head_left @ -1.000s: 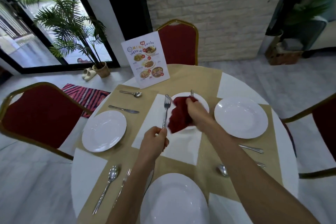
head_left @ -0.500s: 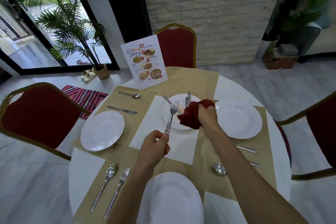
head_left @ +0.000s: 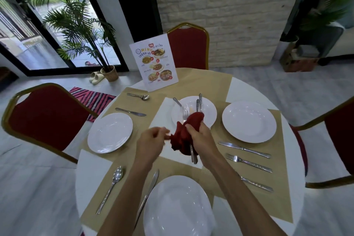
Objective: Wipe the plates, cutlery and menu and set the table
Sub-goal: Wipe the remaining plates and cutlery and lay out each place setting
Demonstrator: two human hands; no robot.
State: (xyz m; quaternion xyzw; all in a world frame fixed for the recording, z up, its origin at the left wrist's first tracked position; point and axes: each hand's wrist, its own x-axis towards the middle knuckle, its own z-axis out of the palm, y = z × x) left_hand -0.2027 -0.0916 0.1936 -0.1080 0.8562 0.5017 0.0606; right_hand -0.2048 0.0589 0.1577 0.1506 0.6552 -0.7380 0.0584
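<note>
Round white table [head_left: 249,90], woven tan placemats, right hand [head_left: 201,138] gripping crumpled red cloth [head_left: 186,132]

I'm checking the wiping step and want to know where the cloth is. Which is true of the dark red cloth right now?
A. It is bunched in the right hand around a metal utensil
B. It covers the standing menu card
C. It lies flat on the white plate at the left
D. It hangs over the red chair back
A: the dark red cloth is bunched in the right hand, with a metal utensil handle sticking out below it.
</note>
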